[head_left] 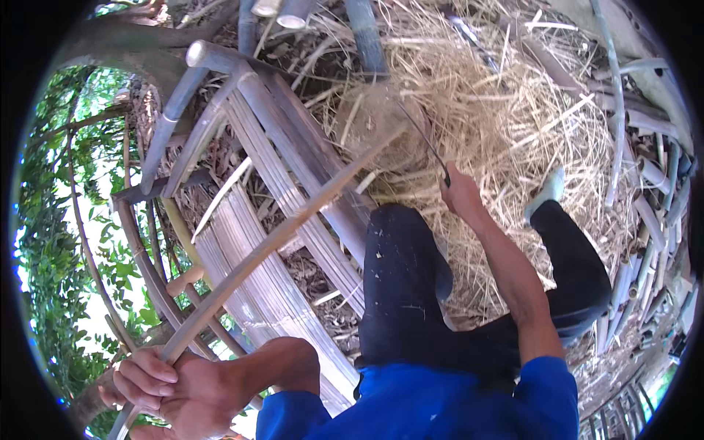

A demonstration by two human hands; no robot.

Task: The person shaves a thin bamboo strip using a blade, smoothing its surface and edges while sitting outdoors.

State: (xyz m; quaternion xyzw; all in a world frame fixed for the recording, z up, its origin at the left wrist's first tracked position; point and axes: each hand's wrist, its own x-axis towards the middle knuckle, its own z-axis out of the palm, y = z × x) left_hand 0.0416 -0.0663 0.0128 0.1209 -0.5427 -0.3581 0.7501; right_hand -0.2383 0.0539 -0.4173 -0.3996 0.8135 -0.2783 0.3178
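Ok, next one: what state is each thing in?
Left hand: closed around the strip
Long strip: slanted, far end at the round block; contact unclear
Right hand: closed on the knife handle
Knife: blade bare, pointing away from the person
Round block: partly littered
Shavings: loose, scattered

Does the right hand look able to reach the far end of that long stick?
Probably yes: the right hand is near the far end of the stick, and nothing seems to block the way. To grab it, though, the knife would likely need putting down.
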